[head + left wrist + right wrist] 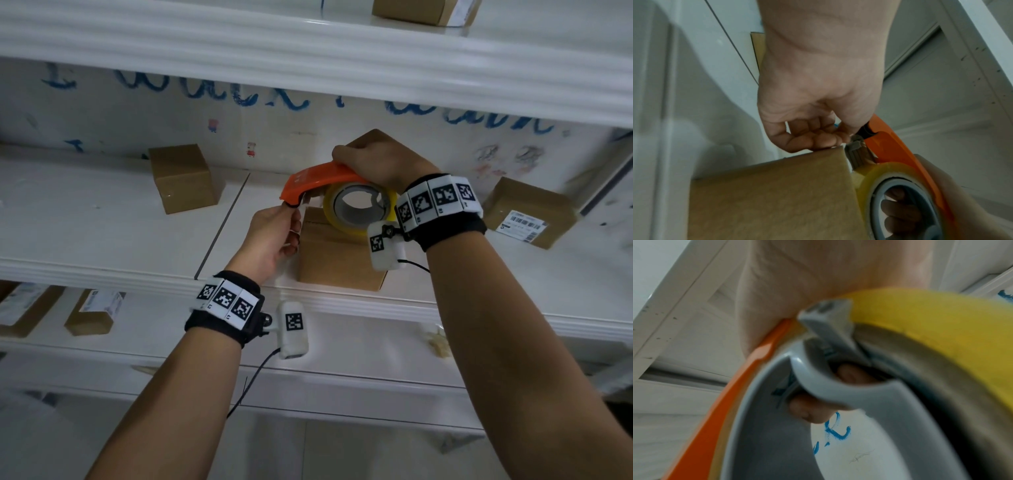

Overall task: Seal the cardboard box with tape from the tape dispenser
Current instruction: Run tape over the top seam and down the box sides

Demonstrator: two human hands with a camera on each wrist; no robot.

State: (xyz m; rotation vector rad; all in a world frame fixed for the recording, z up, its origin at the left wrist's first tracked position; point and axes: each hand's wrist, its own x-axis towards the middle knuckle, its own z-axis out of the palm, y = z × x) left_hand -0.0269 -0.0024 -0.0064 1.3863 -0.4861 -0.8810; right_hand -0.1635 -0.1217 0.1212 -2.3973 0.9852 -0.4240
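At frame centre, on the white shelf (102,236), sits the small brown cardboard box (337,262). Right hand (378,161) clenched round the orange tape dispenser (317,180), its yellowish tape roll (359,205) just above the box top. Left hand (274,236) pinches at the dispenser's front tip, left of centre; tape end itself too small to confirm.

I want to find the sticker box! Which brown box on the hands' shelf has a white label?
The cardboard box at the far right; the other two on that shelf show plain brown sides.
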